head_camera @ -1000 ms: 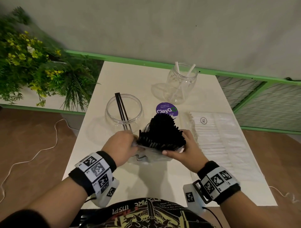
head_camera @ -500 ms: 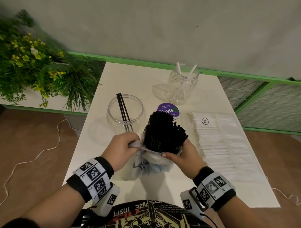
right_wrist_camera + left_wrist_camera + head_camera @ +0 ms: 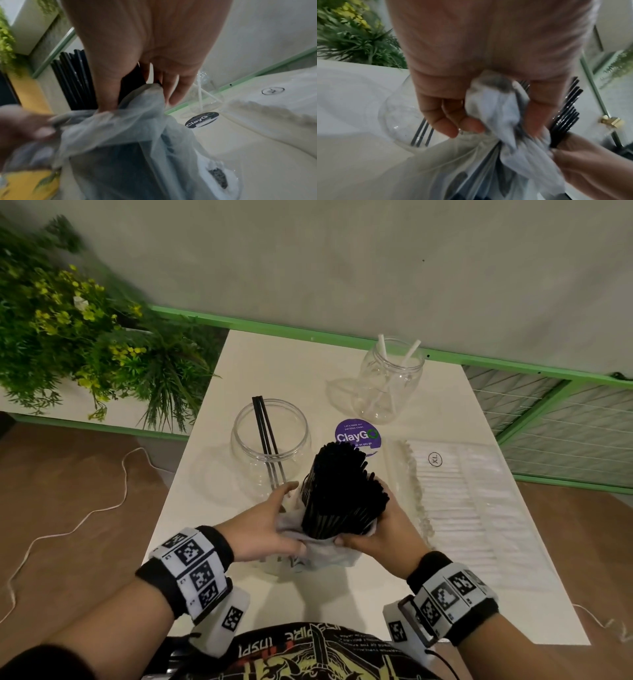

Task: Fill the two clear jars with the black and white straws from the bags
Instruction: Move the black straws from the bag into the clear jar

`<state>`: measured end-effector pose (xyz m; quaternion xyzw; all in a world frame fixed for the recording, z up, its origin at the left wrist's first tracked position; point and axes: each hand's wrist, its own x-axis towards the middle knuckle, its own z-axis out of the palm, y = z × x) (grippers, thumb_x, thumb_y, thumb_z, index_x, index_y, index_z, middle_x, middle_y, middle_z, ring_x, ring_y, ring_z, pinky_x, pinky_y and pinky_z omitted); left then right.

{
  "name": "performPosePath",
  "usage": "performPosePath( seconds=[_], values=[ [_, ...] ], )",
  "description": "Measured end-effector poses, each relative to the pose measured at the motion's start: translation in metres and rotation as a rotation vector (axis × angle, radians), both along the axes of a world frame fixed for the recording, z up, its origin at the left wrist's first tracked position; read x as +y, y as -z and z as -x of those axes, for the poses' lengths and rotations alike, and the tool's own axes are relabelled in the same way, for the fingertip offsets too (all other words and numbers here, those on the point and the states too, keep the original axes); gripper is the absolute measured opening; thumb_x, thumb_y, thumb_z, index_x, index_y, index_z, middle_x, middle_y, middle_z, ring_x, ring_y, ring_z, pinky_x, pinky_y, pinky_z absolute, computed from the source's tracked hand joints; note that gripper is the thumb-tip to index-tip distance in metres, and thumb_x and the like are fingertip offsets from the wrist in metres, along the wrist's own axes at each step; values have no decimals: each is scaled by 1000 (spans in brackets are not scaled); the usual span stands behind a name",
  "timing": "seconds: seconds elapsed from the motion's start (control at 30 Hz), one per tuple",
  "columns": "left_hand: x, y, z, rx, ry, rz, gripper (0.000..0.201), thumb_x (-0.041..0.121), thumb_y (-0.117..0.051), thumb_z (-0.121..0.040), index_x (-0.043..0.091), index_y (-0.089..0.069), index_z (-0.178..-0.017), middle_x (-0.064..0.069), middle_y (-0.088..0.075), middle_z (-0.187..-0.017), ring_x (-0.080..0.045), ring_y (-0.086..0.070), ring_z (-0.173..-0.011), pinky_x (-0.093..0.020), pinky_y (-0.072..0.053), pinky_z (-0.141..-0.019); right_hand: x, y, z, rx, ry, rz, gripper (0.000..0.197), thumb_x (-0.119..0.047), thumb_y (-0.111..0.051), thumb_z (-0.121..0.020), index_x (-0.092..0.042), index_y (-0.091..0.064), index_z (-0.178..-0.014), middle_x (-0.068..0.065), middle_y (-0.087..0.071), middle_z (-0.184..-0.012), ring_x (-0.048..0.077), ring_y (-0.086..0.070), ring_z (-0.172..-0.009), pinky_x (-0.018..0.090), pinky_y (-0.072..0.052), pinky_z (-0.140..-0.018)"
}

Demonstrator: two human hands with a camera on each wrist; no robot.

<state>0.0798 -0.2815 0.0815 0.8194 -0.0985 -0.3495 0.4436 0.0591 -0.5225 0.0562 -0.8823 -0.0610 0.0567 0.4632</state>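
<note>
At the upper left of the head view a green plant (image 3: 85, 337) spilled beside the white counter (image 3: 212, 508). Right of it, mid-frame, the wide clear jar (image 3: 270, 440) held three black straws leaning on its rim. At lower centre the left hand (image 3: 270, 529) had its fingers curled into a bunched fold of the thin plastic bag (image 3: 318, 553), gripping it at the mouth. The bundle of black straws (image 3: 342, 491) stood upright out of that bag, just in front of a purple sticker (image 3: 358, 434). The right hand (image 3: 373, 532) was wrapped round the bag and the bundle's lower part. The straws looked light, stiff and slick, likely to fan out or slip free, so a grip round the bundle's middle seemed safest; the film was soft and would crumple. Further right, toward the upper part of the frame, the narrower jar (image 3: 390, 385) held two white straws, and the flat bag of white straws (image 3: 462, 508) lay on the counter's right side.
</note>
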Motion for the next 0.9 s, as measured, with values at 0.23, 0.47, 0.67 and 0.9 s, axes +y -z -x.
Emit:
performPosePath(
  seconds=[0.23, 0.47, 0.67, 0.9],
  values=[
    [4, 22, 8, -46, -133, 155, 80, 14, -89, -58, 40, -42, -117, 16, -62, -105, -7, -57, -109, -15, -45, -87, 23, -13, 2, 142, -134, -3, 96, -43, -91, -49, -61, -32, -123, -7, -48, -121, 8, -50, -114, 36, -44, -101],
    [67, 12, 31, -36, -313, 46, 58, 23, -91, -52, 32, -53, -96, 15, -63, -85, 11, -56, -81, -6, -46, -75, 86, -23, -6, 247, -321, -154, 68, -35, -91, -56, -31, -60, -116, -4, -66, -113, 10, -60, -110, 39, -47, -99],
    [110, 12, 42, -136, -529, -105, 61, 18, -89, -58, 27, -49, -104, 21, -53, -89, -8, -55, -91, -11, -39, -69, 128, -39, -13, 76, -353, -39, 56, -36, -90, -60, -62, -47, -85, 4, -56, -105, 19, -56, -98, 38, -48, -85],
    [120, 13, 35, -159, -613, -37, 56, 17, -90, -57, 37, -52, -93, 16, -60, -92, 3, -55, -88, -16, -44, -75, 141, -34, -18, 67, -279, -180, 46, -45, -84, -55, -60, -52, -83, 12, -57, -104, 25, -58, -98, 49, -48, -87]
  ],
)
